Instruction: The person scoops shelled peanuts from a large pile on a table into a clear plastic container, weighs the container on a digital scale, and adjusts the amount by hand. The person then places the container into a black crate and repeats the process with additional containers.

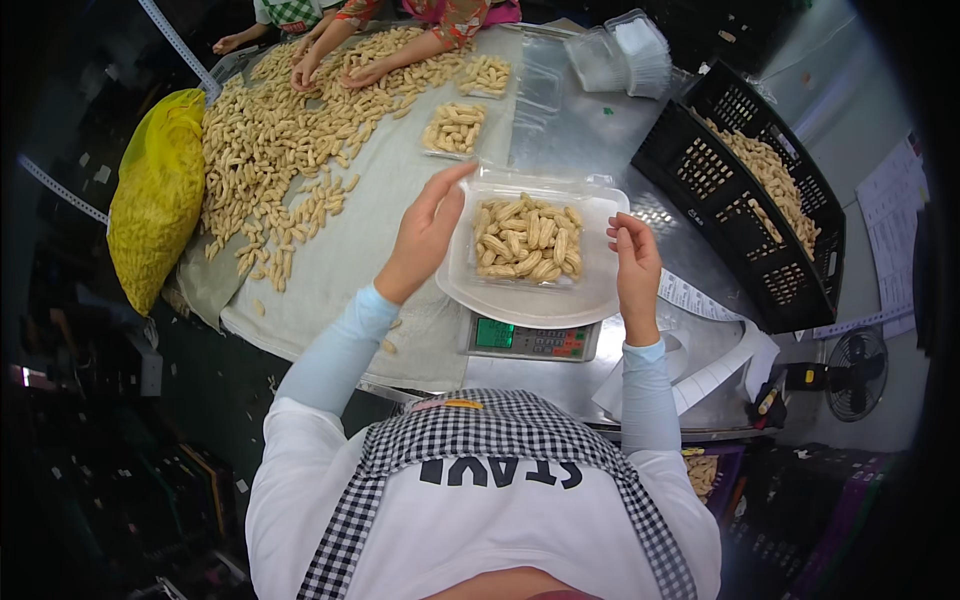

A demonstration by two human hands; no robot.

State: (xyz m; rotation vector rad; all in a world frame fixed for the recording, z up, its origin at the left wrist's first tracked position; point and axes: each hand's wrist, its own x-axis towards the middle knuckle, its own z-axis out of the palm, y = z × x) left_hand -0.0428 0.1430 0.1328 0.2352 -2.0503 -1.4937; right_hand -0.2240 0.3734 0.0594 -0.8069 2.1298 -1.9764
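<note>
A clear plastic box (497,282) filled with peanuts in their shells (530,236) rests in a shallow white pan (520,307). The pan sits on an electronic scale (532,339) with a lit green display. My left hand (428,232) is at the pan's left side, fingers stretched toward the box's raised clear lid (540,182); whether the fingertips touch it I cannot tell. At the pan's right rim is my right hand (636,262), its fingers loosely bent and nothing visible in them.
Loose peanuts (270,150) heap at the left, where co-workers' hands (365,74) reach in. Two filled boxes (455,129) stand beyond the pan. A yellow sack (157,200), stacked clear boxes (622,55), a black crate (730,200) and a label strip (722,365) lie around.
</note>
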